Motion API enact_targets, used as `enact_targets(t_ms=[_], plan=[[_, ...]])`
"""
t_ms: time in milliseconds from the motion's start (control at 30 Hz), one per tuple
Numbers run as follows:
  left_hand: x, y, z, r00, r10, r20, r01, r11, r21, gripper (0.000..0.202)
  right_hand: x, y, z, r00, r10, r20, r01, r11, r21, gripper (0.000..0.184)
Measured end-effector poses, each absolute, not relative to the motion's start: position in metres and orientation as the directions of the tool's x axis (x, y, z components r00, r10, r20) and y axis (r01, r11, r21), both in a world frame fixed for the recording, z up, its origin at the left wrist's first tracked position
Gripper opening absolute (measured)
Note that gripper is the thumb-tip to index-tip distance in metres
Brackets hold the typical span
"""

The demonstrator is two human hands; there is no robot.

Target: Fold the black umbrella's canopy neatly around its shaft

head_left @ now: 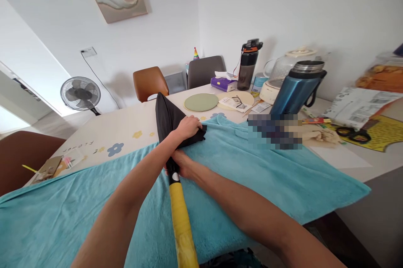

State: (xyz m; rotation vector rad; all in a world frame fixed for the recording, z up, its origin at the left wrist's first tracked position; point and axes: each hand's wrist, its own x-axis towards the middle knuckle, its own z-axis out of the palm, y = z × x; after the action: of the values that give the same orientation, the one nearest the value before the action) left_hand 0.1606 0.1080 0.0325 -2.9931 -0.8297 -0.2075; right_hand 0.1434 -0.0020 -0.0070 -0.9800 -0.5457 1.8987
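**Racket cover half on, both hands at the throat**

The racket cover (170, 123), a black fabric sleeve, lies on the turquoise towel (267, 175) near the middle of the table (126, 131), its pointed end tipped up towards the far chairs. Out of its near end comes the racket handle (181, 217), wrapped in yellow grip tape and running back towards the person.

The left hand (188, 128) is closed over the cover's lower right edge, bunching the fabric under the fingers. The right hand (182, 164) sits at the black throat just above the yellow grip; it is partly hidden by the left forearm, so whether it clasps the shaft or only presses on it cannot be told.

Judging from this, the weak points are the fabric and the hold. The cover is gathered under one hand only, so a pull could bunch it further or snag it on the frame inside. The long handle hangs off the table edge unsupported; if the right hand loosens, the racket could pivot or slide on the soft towel.

Further out stand a blue thermos (296, 89), a dark water bottle (248, 66), a kettle (283, 70) and scissors (352, 134) on the right. A swing of the racket could reach them.
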Motion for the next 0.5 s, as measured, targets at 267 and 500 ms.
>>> enact_targets(t_ms=[267,500], plan=[[0.111,0.107,0.08,0.574,0.676,0.463,0.532,-0.737,0.417,0.025,0.148,-0.003,-0.005,-0.359,0.839,-0.409,-0.513,-0.543,-0.665,0.012],[0.025,0.104,0.084,0.181,0.848,0.498,0.276,-0.53,0.802,0.018,0.147,-0.001,-0.004,-0.388,0.813,-0.434,-0.521,-0.581,-0.625,0.014]])
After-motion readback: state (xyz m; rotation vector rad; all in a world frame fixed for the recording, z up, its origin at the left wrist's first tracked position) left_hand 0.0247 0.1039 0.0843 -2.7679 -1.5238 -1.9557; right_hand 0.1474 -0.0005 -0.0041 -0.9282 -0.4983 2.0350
